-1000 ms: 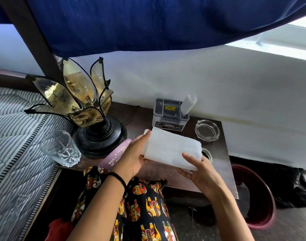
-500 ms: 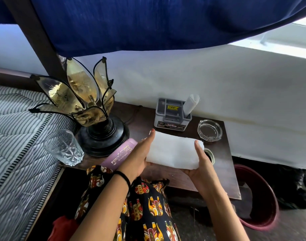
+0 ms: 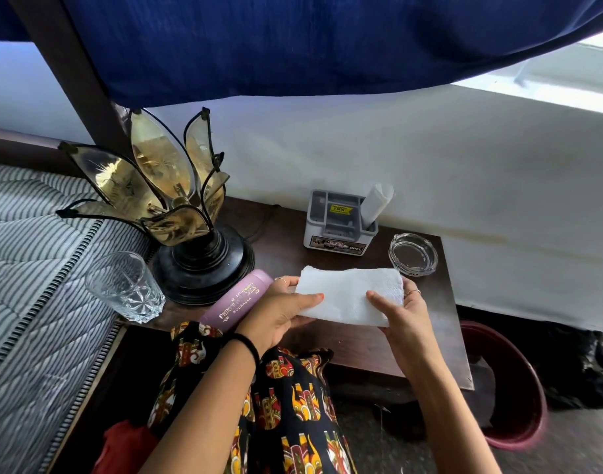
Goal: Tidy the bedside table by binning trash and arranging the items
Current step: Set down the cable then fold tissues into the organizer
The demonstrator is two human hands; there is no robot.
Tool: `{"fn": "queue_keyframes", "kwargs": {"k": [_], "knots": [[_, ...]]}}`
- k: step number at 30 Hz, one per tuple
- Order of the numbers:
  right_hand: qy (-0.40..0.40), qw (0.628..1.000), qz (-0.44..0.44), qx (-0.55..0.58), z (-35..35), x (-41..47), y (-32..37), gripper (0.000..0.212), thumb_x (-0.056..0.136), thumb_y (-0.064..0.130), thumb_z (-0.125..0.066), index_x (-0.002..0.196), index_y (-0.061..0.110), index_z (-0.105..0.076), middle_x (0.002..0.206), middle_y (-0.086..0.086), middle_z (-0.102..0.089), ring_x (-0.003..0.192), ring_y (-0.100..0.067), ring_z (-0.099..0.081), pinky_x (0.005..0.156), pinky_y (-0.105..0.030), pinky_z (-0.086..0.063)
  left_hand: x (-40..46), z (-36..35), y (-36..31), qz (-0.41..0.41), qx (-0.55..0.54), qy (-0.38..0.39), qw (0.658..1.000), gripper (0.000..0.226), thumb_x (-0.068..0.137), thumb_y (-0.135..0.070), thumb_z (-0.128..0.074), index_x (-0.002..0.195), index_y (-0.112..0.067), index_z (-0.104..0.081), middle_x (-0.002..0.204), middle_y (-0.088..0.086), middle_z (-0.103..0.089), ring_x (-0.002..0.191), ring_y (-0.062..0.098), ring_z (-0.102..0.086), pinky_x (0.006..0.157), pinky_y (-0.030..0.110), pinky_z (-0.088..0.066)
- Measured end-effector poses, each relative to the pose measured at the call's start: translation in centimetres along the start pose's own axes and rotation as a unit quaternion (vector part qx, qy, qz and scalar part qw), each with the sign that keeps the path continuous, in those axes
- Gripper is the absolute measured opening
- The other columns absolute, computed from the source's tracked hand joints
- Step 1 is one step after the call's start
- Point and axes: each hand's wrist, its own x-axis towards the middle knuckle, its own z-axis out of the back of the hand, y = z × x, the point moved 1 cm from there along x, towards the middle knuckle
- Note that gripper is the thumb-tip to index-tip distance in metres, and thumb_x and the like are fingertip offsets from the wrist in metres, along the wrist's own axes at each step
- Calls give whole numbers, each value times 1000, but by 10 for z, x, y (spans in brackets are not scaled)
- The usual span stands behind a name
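Dark wood worktop (image 3: pixel 440 330) shows bare room only along its front and right edges, above a red bin (image 3: pixel 519 398) on the floor. Lamp (image 3: pixel 177 213), glass tumbler (image 3: pixel 122 285), mauve case (image 3: pixel 238 301), grey organiser (image 3: pixel 339 222) and ashtray (image 3: pixel 413 254) crowd the back and left. Folded white tissue (image 3: pixel 348 295) hangs over the middle, long axis left-right, pinched by left hand (image 3: pixel 276 316) and right hand (image 3: pixel 406 319); possibly touching nothing beneath.

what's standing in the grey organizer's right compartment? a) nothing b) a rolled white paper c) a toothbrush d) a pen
b: a rolled white paper stands tilted in the right-hand slot of the grey organizer at the back of the bedside table; the other slots look empty.
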Motion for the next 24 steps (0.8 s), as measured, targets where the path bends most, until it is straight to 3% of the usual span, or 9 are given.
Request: {"fn": "queue_keyframes", "kwargs": {"k": [4,6,8,9,12,15,17,22,24], "knots": [[2,996,39,-77,10,2,0,82,77,-2,-71,132,48,-35,112,-13,-65,100,-25,-67,87,-45,-53,1,2,-4,-74,50,-35,995,49,77,4,-69,115,-21,-50,108,5,-63,93,19,-63,72,33,-58],[55,992,52,-105,18,2,4,86,76,-2,-72,130,55,-39,109,-3,-69,101,-17,-68,84,-33,-55,1,3,-5,-116,90,-37,988,56,78,0,-69,120,-30,-48,105,5,-67,91,17,-65,64,27,-56],[128,980,49,-146,22,-1,12,74,75,2,-74,126,50,-50,116,12,-68,110,-5,-62,84,-16,-51,0,2,-6,-161,122,-29,979,69,79,-3,-69,129,-40,-41,99,5,-69,88,16,-67,64,25,-53],[158,973,45,-160,23,-2,16,69,74,6,-75,125,47,-54,123,8,-66,116,-9,-60,87,-18,-53,-1,1,-7,-180,131,-24,974,73,79,-4,-69,131,-45,-38,96,5,-70,84,14,-67,65,25,-53],[190,962,15,-195,28,-3,22,65,73,14,-78,126,44,-55,135,-23,-49,124,-50,-42,105,-64,-32,-3,-1,-11,-233,139,-10,963,64,81,-5,-66,117,-54,-47,91,3,-70,77,8,-64,69,26,-54],[187,964,-5,-192,31,-4,28,66,65,23,-82,124,41,-59,129,-14,-59,100,-26,-58,90,-52,-41,-5,-1,-12,-249,155,12,956,42,82,-6,-66,106,-41,-65,107,-7,-66,98,10,-58,93,37,-48],[184,960,7,-213,33,-5,31,61,68,16,-81,122,37,-61,128,3,-62,99,-10,-61,95,-53,-45,-6,-2,-12,-241,161,27,957,36,81,-7,-69,103,-35,-69,116,-10,-64,105,10,-57,99,38,-47],[168,962,23,-216,40,-7,32,54,73,5,-77,122,23,-63,126,-2,-56,105,-10,-64,87,-33,-56,-7,-2,-15,-231,160,55,958,44,77,-6,-73,114,-29,-65,128,0,-61,113,12,-59,100,32,-47],[158,964,28,-211,42,-8,33,52,73,3,-77,121,19,-64,125,-5,-54,103,-12,-64,88,-41,-54,-8,-2,-16,-231,145,59,960,43,77,-6,-74,111,-29,-66,124,-1,-63,109,10,-62,98,30,-49]]}}
